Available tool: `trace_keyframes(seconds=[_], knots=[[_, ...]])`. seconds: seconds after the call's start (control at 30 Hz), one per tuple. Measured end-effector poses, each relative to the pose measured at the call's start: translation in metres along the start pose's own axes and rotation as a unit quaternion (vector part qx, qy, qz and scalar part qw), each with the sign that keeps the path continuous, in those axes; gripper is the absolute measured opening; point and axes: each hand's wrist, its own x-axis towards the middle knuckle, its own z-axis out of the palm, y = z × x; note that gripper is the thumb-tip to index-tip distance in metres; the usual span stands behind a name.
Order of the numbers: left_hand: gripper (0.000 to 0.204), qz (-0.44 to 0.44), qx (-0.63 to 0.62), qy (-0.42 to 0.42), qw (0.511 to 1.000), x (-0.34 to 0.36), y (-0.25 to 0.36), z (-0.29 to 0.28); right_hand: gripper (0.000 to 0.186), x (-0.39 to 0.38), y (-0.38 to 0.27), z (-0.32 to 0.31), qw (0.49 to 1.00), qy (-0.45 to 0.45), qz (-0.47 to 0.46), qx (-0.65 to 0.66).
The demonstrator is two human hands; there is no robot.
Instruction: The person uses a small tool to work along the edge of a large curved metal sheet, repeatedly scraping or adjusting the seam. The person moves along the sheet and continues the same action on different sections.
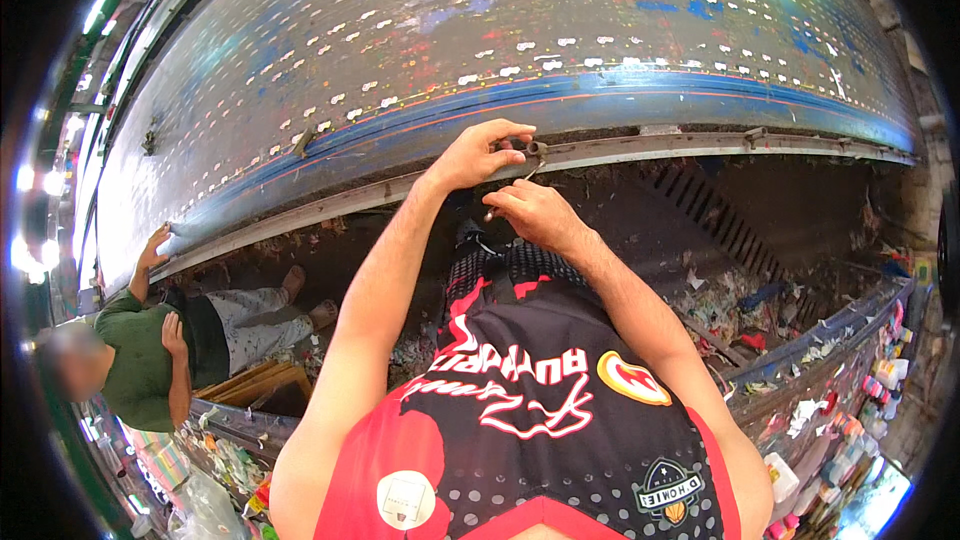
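At the patterned table's (400, 70) near edge, a ring-shaped metal fitting (537, 150) sits on the rail (690, 144); the left hand (482, 153) curls beside it, clamped or not I cannot tell, the right hand (543, 213) wrapped around a thin metal rod (489, 214)

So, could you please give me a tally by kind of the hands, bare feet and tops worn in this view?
Wearer's hands, left hand and right hand, by the rail: 2
Co-worker's hands: 2
Co-worker's bare feet: 2
Tops, black-and-red top and green top: 2
Total: 8
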Motion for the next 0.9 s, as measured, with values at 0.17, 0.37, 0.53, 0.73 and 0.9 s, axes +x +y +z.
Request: trace_keyframes(seconds=[0.17, 0.37, 0.53, 0.73, 0.9], knots=[[0.04, 0.082, 0.04, -0.065, 0.994, 0.021, 0.004, 0.002, 0.01, 0.005, 0.007, 0.01, 0.995, -0.058, 0.024, -0.072], [0.043, 0.109, -0.001, -0.026, 0.994, 0.022, -0.01, 0.01, 0.022, 0.016, 0.003, 0.008, 0.982, 0.173, -0.032, 0.067], [0.045, 0.139, 0.04, 0.026, 0.989, 0.026, 0.024, -0.001, 0.013, -0.021, -0.02, -0.04, 0.819, 0.324, 0.298, 0.369], [0.041, 0.255, 0.296, 0.148, 0.909, 0.079, 0.017, -0.028, 0.023, -0.06, 0.016, -0.07, 0.736, 0.372, 0.439, 0.356], [0.038, 0.116, 0.425, 0.063, 0.895, 0.112, -0.011, -0.049, 0.021, -0.082, 0.031, -0.071, 0.693, 0.412, 0.482, 0.343]])
